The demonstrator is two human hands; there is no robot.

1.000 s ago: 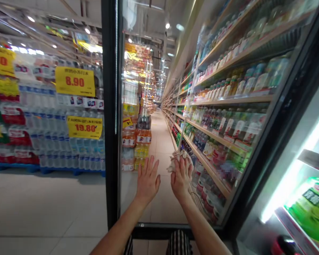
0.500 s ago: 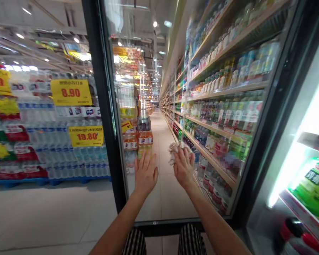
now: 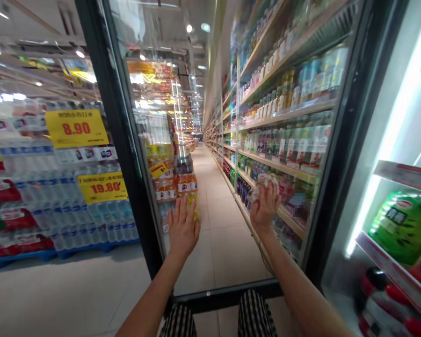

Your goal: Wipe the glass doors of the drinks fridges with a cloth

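An open glass cooler door [image 3: 231,154] with a black frame stands in front of me. My left hand [image 3: 183,227] lies flat against the lower left of the glass, fingers spread and holding nothing. My right hand [image 3: 264,206] presses a crumpled pale cloth [image 3: 264,181] onto the glass further right, a little higher than the left hand. Through the pane I see a long aisle and shelves of bottled drinks [image 3: 284,140].
The lit cooler interior on the right holds green packets [image 3: 400,224] and red-capped bottles [image 3: 382,299] on shelves. Stacked water packs with yellow price signs [image 3: 76,128] fill the left side across a tiled floor. My striped trousers [image 3: 254,316] show below the door.
The view has shifted so the door sits more to the left. My right hand with the cloth has slid right and up across the glass. My left hand stays flat on the pane.
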